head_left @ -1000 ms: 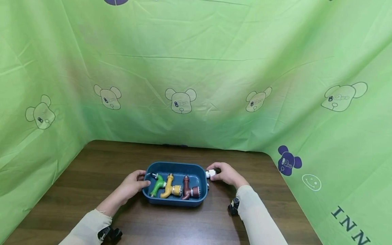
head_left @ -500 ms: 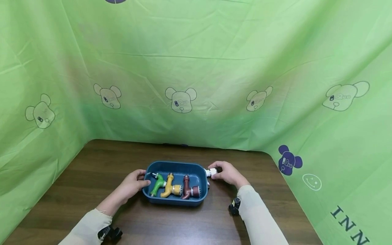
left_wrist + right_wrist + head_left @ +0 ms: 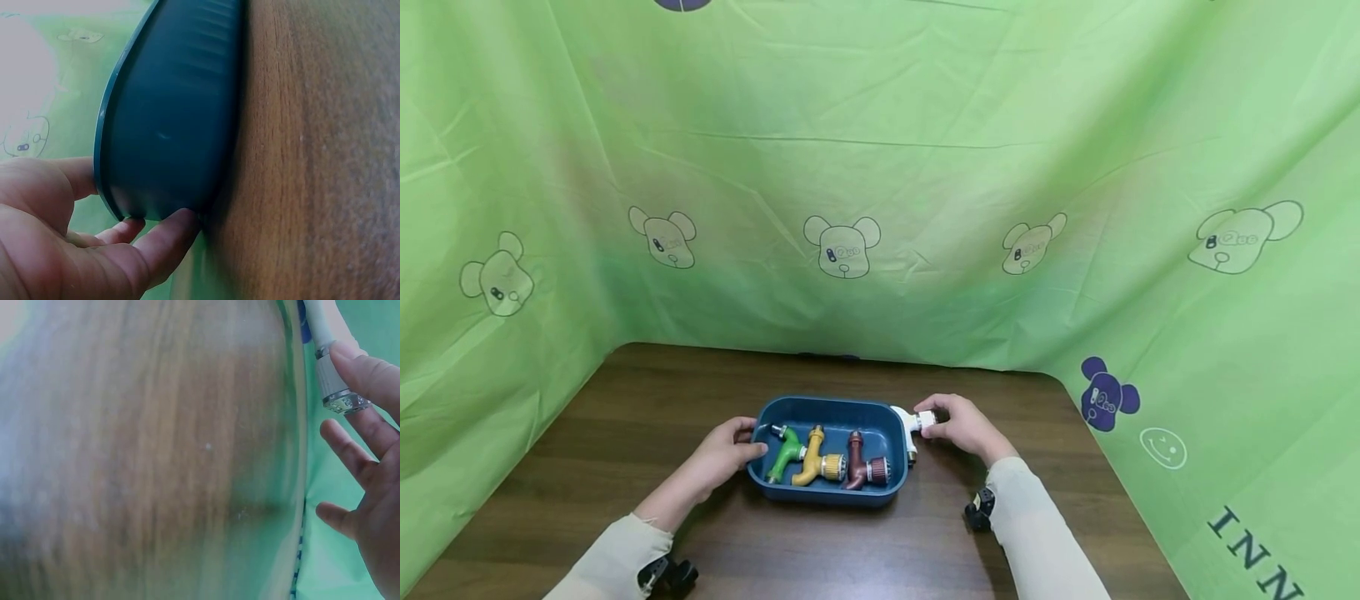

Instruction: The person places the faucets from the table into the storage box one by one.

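A dark blue tray (image 3: 827, 411) sits on the brown wooden table (image 3: 625, 417). In it lie a green tap (image 3: 786, 452), a yellow tap (image 3: 812, 458) and a maroon tap (image 3: 859, 461). My left hand (image 3: 726, 450) grips the tray's left rim (image 3: 106, 156), thumb over the edge and fingers under it. My right hand (image 3: 958, 425) pinches a white tap (image 3: 910, 427) by its knurled end (image 3: 331, 384) and holds it at the tray's right rim.
Green cloth with bear prints (image 3: 842, 246) hangs close behind the table and along both sides. The table's right corner (image 3: 1060, 383) is rounded. Bare wood lies in front of the tray and to its left.
My right hand has lifted the white tap and swung it toward the tray's right rim, so more of its white body shows. My left hand and the tray have stayed put.
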`<control>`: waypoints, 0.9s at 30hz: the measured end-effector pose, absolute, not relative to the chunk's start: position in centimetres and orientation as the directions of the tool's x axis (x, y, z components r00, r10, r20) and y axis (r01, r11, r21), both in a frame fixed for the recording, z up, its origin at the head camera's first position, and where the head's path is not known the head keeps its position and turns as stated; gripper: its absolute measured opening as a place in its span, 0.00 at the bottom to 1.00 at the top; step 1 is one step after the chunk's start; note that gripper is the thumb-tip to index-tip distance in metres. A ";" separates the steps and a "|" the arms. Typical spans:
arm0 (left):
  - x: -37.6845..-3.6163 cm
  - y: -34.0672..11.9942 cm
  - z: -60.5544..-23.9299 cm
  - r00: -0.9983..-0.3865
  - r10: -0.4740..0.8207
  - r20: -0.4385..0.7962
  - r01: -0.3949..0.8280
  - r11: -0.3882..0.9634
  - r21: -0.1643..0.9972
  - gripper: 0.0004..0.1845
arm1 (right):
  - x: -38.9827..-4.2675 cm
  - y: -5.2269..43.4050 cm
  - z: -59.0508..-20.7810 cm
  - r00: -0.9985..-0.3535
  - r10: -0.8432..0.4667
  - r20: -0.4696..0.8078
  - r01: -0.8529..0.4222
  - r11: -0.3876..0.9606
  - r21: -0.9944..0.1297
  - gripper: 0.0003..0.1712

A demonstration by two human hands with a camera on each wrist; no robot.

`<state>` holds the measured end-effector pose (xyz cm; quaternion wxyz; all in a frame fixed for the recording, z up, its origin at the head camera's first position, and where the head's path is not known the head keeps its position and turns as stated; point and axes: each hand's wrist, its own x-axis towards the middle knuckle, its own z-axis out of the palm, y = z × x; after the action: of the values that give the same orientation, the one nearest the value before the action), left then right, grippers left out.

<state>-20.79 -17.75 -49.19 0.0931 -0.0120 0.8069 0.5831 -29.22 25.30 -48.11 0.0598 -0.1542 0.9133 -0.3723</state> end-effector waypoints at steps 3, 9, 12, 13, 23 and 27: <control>-20.7 -17.8 -49.2 -0.982 0.095 -0.161 -0.123 0.323 0.938 0.30 | -29.1 25.3 -48.0 -0.948 -0.317 0.009 -0.234 0.681 -0.694 0.20; -20.8 -17.8 -49.3 -0.983 0.089 -0.162 -0.126 0.320 0.939 0.30 | -28.8 25.6 -47.5 -0.951 -0.307 0.031 -0.245 0.689 -0.682 0.20; -20.8 -17.7 -49.2 -0.983 0.093 -0.158 -0.121 0.323 0.939 0.30 | -28.6 25.8 -47.4 -0.949 -0.312 0.047 -0.258 0.682 -0.684 0.20; -20.7 -17.7 -49.2 -0.983 0.095 -0.158 -0.120 0.321 0.939 0.30 | -28.6 25.9 -47.4 -0.947 -0.317 0.055 -0.268 0.682 -0.681 0.20; -20.5 -17.6 -48.8 -0.983 0.108 -0.149 -0.106 0.329 0.938 0.30 | -28.2 26.4 -47.1 -0.939 -0.328 0.105 -0.306 0.655 -0.691 0.21; -20.5 -17.7 -49.0 -0.983 0.105 -0.150 -0.107 0.336 0.936 0.30 | -27.9 26.4 -47.0 -0.943 -0.317 0.100 -0.292 0.647 -0.704 0.21</control>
<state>-20.50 -17.68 -48.99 0.0917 -0.0007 0.8122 0.5762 -27.93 26.37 -46.96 0.0162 -0.1675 0.9074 -0.3851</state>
